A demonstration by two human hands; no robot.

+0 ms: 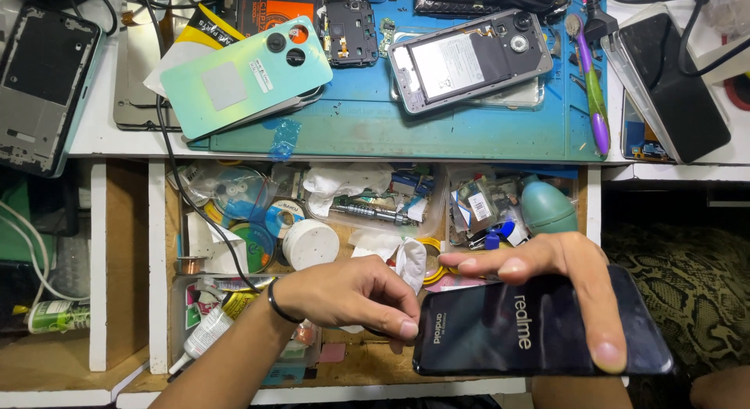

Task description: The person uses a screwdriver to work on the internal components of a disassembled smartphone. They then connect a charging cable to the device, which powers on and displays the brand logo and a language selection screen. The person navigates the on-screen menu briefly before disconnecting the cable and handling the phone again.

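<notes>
The black smartphone (pixel 539 323) is sitting nearest the camera, screen lit and facing up, suspended over the open drawer (pixel 176 245) rather than resting on anything. The right hand (pixel 566 276) is gripping it, fingers wrapping over the far long edge and one fingertip pressing on the glass near the right end. The left hand (pixel 351 293) is closing on the phone's left short end, thumb and forefinger pinching at that edge; whether a small tool is sitting between them cannot be told.

Risk, as judged: the phone is hanging unsupported above the drawer, so a slip of either hand would be dropping it onto the clutter below, and a hard pinch at the edge could be stressing the glass.

Beyond the phone, inside the drawer, a white round tub (pixel 310 243), tape rolls (pixel 258 221), crumpled tissue (pixel 344 181) and a teal dust blower (pixel 547 208) are lying. Farther still, on the blue work mat (pixel 437 124), a mint-green phone back cover (pixel 246 77) and an opened phone with exposed battery (pixel 469 61) are lying, with a purple-handled tool (pixel 595 96) at the mat's right edge.
</notes>
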